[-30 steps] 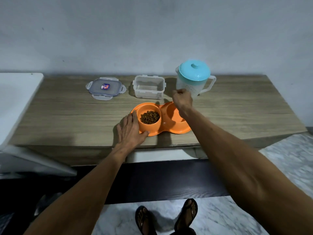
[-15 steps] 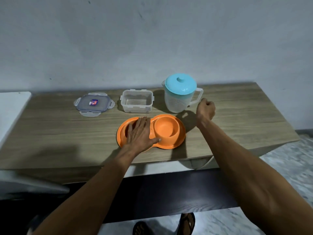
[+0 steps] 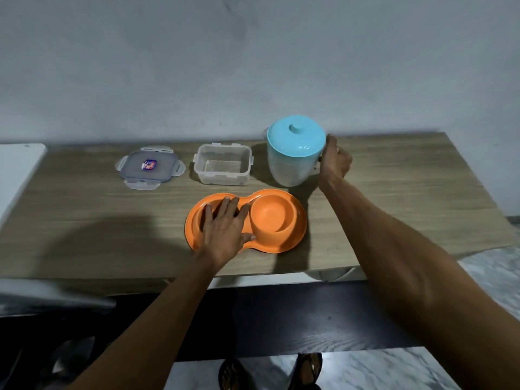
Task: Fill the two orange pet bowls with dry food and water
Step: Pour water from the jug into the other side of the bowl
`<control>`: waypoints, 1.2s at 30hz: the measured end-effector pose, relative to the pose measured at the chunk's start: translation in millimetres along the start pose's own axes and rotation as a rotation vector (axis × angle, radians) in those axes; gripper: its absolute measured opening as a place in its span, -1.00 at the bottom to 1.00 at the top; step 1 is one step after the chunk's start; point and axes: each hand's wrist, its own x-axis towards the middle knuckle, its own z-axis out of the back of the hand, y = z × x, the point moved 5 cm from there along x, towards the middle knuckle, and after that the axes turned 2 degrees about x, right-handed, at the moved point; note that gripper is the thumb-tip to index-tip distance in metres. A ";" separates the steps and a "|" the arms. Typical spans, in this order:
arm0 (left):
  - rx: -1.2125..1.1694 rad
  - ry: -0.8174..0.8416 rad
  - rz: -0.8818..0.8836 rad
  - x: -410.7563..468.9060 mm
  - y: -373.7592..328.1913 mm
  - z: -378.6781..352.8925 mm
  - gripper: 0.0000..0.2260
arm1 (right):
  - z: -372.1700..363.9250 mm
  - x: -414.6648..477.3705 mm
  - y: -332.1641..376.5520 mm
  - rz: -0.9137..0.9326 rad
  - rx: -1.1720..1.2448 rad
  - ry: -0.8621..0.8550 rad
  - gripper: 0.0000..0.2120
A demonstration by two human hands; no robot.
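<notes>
An orange double pet bowl (image 3: 292,243) lies on the wooden table (image 3: 84,209). Its right bowl (image 3: 271,218) is empty. My left hand (image 3: 225,229) lies flat over the left bowl and hides what is in it. Behind the bowls a translucent pitcher (image 3: 289,164) with a turquoise lid (image 3: 295,136) is off the table and slightly tilted. My right hand (image 3: 334,161) grips its handle on the right side.
An empty clear food container (image 3: 222,164) stands left of the pitcher, with its lid (image 3: 149,167) lying further left. A white surface (image 3: 17,170) borders the table's left end. My sandalled feet (image 3: 270,372) show on the marble floor below.
My right hand has moved from beside the pitcher onto its handle and closed round it, and the pitcher has lifted. My left hand went from the bowl's left rim to lying over the food bowl.
</notes>
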 end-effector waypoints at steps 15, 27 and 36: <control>-0.098 0.041 0.033 -2.8 -2.7 6.4 -0.29 | 38.7 -27.3 51.6 0.243 -0.273 0.048 -0.70; -0.130 0.011 0.023 -0.8 -0.2 -0.6 -0.29 | 57.6 -67.4 66.7 0.577 -0.557 0.088 -0.63; -0.132 0.010 0.022 -0.8 0.4 -0.4 -0.29 | 48.0 -83.3 70.1 0.740 -0.750 0.108 -0.61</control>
